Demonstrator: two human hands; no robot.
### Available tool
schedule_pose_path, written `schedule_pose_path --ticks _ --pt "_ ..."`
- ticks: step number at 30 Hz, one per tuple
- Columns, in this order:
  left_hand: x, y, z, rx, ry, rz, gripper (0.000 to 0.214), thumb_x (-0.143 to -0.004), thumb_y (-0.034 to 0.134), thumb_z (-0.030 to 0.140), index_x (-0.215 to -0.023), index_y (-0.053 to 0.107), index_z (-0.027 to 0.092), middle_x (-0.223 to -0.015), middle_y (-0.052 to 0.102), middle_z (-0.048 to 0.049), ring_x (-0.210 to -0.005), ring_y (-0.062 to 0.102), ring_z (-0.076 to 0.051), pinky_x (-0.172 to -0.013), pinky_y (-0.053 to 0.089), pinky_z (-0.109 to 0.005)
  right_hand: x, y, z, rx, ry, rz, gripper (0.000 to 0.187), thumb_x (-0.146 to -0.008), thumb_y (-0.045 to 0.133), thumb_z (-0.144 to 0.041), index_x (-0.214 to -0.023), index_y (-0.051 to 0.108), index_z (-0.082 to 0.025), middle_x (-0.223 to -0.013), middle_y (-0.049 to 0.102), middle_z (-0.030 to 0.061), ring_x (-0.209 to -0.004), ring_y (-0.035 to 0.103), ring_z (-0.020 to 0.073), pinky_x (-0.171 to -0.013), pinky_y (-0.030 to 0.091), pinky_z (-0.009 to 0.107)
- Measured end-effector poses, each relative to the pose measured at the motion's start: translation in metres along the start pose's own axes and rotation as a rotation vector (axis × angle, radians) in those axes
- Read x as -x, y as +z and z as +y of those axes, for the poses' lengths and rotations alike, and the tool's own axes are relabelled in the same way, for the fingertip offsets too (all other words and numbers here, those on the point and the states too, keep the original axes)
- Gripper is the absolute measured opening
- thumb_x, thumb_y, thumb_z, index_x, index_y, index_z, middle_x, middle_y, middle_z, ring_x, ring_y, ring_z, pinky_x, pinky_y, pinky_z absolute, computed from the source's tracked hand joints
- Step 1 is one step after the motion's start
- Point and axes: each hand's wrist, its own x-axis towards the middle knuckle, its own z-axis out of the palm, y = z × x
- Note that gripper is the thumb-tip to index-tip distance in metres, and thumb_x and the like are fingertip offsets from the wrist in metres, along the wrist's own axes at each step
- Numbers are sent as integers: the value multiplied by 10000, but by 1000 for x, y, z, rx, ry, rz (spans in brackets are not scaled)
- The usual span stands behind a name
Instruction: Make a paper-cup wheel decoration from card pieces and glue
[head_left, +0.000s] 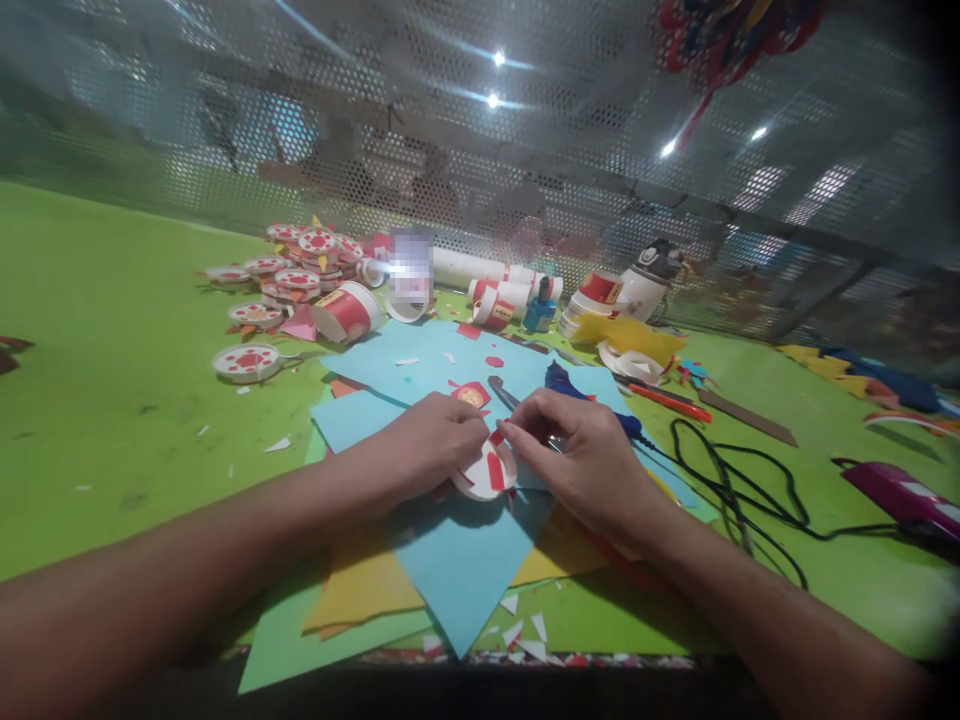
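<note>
My left hand [442, 440] is closed, its fingertips on the left edge of a small round white paper piece [466, 482] with a raised rim. A red strip [496, 472] lies across its inside. The thumb and forefinger of my right hand [585, 450] pinch a small red paper scrap [499, 426] just above the round piece's far edge. Both hands are over a stack of light blue paper [465, 560]. Beyond them lies a red cutout with a yellow centre [471, 397]. A blue tool [559, 378] with a black cord is partly hidden behind my right hand.
Several round white discs with red patterns [289, 275] are piled at the back left. Red-and-white paper cups [349, 312] and a blue bottle [540, 308] stand nearby. An orange-red cutter [667, 402], black cord [720, 470] and purple object [900, 492] lie right.
</note>
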Motion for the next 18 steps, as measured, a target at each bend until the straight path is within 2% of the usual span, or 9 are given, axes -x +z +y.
schedule_pose_path --ticks 3,18 --pt "3 0 5 -14 -13 6 173 -723 452 292 -591 443 182 -450 390 29 -365 344 -85 -357 222 -221 1 2 2 39 -24 17 141 -787 544 -148 -647 552 -156 -576 549 -14 -523 449 91 -506 354 220" --pt "4 2 8 5 -60 12 159 -717 471 285 -595 446 187 -444 409 24 -349 368 -90 -348 235 -222 4 6 6 156 -106 21 152 -809 524 -150 -658 523 -166 -597 542 -10 -536 454 97 -526 344 229"
